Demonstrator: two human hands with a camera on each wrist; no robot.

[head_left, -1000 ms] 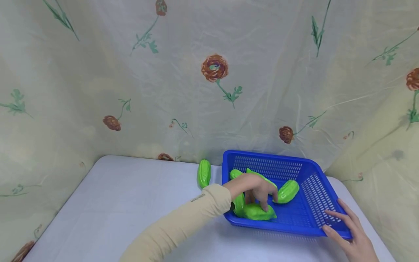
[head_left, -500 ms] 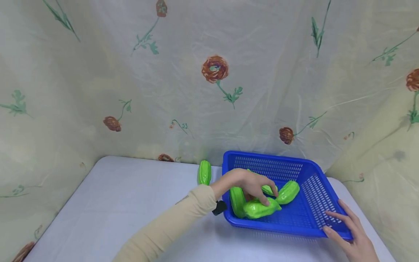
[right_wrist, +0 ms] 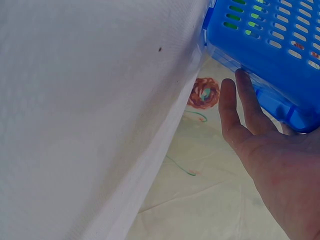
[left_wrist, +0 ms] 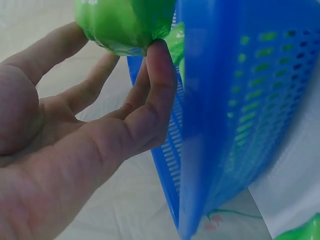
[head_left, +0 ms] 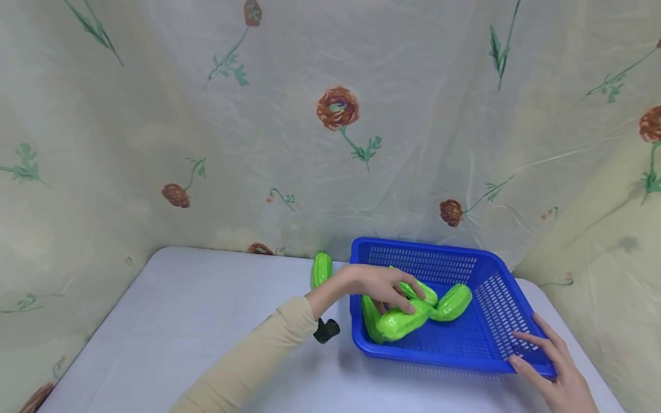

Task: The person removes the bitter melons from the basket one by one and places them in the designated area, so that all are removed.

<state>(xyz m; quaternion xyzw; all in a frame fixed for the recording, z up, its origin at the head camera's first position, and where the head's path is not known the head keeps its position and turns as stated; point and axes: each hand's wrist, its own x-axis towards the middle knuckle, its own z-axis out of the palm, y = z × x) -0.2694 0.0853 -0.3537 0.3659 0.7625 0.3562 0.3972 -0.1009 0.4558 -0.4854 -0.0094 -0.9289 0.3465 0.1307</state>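
My left hand [head_left: 379, 287] reaches over the left side of a blue plastic basket [head_left: 444, 360]. Its fingers and thumb pinch a shiny green ribbed gourd [head_left: 400, 324]. In the left wrist view, the fingertips meet the lower end of that gourd [left_wrist: 127, 30] beside the basket wall. Other gourds lie inside the basket, among them one at the right [head_left: 453, 302] and one behind the fingers [head_left: 426, 292]; another at the left is partly covered. At the basket's near right corner, my right hand [head_left: 560, 373] holds the rim, with fingers over its edge.
One more green gourd [head_left: 322, 269] lies on the white table [head_left: 217, 310], left of the basket near the back edge. A flowered curtain [head_left: 289, 143] hangs behind and at both sides. A black wrist device [head_left: 327, 331] is on the left forearm.
My left hand has risen and drawn left, lifting the gourd and swinging it so its tapered end points up and right. The right hand and the basket have stayed put.
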